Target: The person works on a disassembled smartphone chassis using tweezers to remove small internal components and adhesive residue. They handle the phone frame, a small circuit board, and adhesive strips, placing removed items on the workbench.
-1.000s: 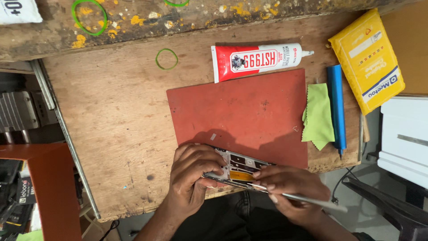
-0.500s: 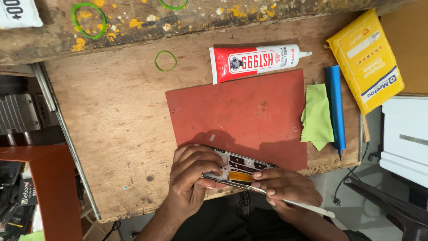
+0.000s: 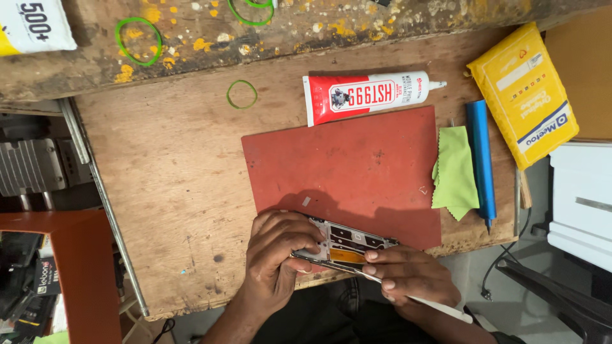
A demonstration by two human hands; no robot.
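Note:
An opened phone frame (image 3: pixel 347 245) with bare circuit parts and an orange strip lies at the near edge of a red mat (image 3: pixel 347 165). My left hand (image 3: pixel 277 261) grips its left end, fingers curled over the top. My right hand (image 3: pixel 408 277) presses on its right end and holds a thin white tool (image 3: pixel 446 310) that runs back toward my wrist. The tool's tip is hidden under my fingers.
A red-and-white glue tube (image 3: pixel 366 95) lies above the mat. A green cloth (image 3: pixel 454 172), a blue pen-like tool (image 3: pixel 481 162) and a yellow packet (image 3: pixel 523 89) sit to the right. Green rubber bands (image 3: pixel 242 94) lie on the wooden board (image 3: pixel 166 191). White boxes (image 3: pixel 583 197) stand far right.
Both hands stay on the phone frame. My right hand has shifted slightly with the white tool; the frame itself has barely moved.

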